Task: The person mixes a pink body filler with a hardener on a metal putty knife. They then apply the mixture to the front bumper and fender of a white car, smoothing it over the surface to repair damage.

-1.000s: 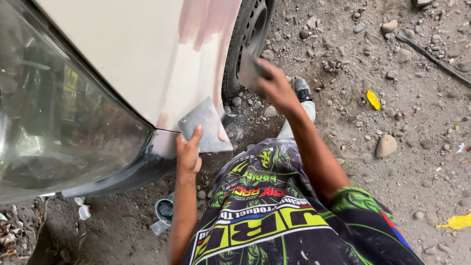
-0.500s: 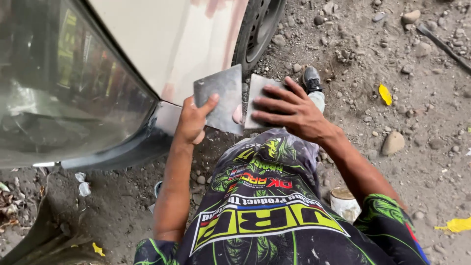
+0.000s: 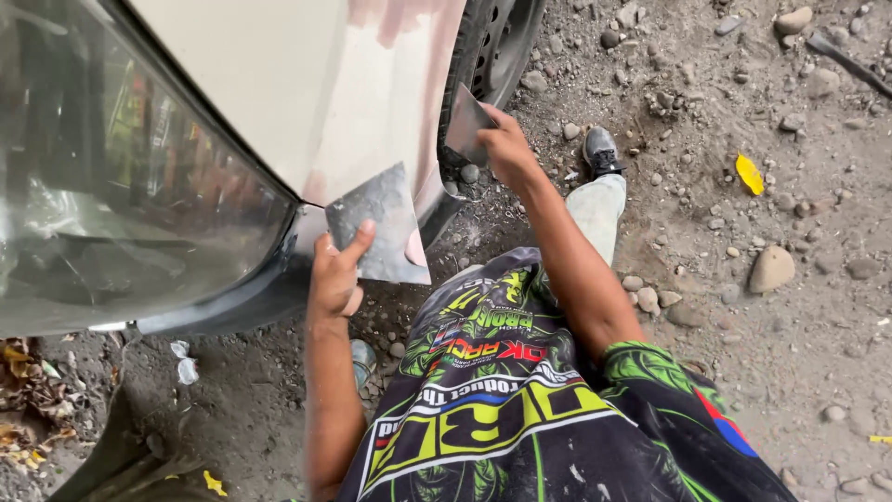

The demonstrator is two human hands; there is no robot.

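Observation:
My left hand [image 3: 336, 279] grips a flat grey metal plate [image 3: 379, 223] smeared with pinkish filler, held just below the car's white fender [image 3: 279, 84]. My right hand [image 3: 506, 149] holds a smaller grey spreader blade [image 3: 466, 124] against the lower fender edge beside the front wheel [image 3: 488, 46]. A pink filler patch [image 3: 409, 102] covers the panel between the two hands. The headlight [image 3: 121, 186] fills the left of the view.
I crouch on gravelly dirt with scattered stones [image 3: 771, 268] and a yellow leaf [image 3: 749, 174]. My grey shoe [image 3: 600, 149] rests near the wheel. A small can [image 3: 362, 358] sits on the ground under my left arm. Dry leaves [image 3: 28, 390] lie at left.
My right hand has moved the spreader away from the plate and up to the fender edge by the wheel. The left hand lowered the plate slightly.

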